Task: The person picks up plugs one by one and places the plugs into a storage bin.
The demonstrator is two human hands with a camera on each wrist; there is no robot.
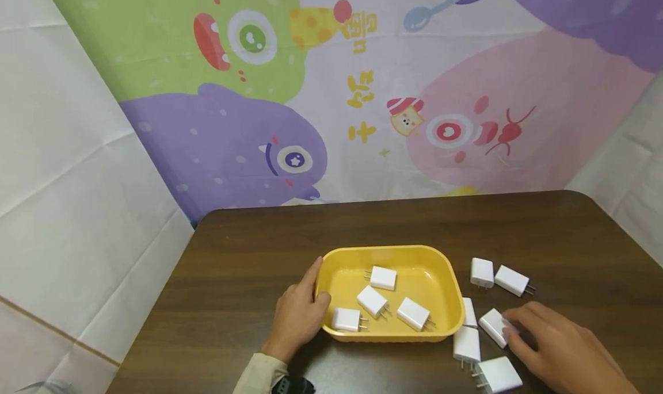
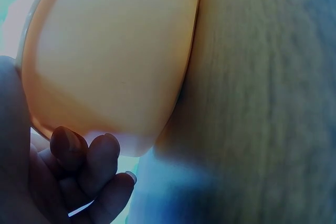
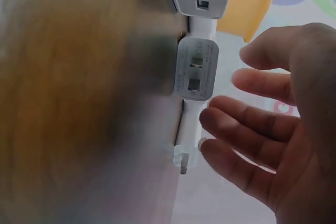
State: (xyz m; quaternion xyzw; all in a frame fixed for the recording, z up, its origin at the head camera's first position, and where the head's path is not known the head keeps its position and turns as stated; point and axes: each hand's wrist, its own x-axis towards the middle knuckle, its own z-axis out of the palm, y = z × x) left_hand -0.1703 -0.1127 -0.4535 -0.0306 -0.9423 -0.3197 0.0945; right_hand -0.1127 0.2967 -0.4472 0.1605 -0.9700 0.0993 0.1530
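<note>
We've got the left grip (image 1: 300, 312) holding the yellow tray (image 1: 437, 279), four chargers (image 1: 383, 278) inside, right of it; our right grip (image 1: 561, 342) hangs loose, one white plug (image 1: 492, 327) just beside its fingertips.

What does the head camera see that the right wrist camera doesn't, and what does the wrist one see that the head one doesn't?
Only the head view: the left hand on the side of the yellow tray, and four white plugs lying inside it.

Only the right wrist view: a little square socket in one plug's end, and tiny printing around another plug's prongs, too small to read.

Both: the right hand, plugs outside the tray, some yellow tray, the table and the cartoon backdrop.
</note>
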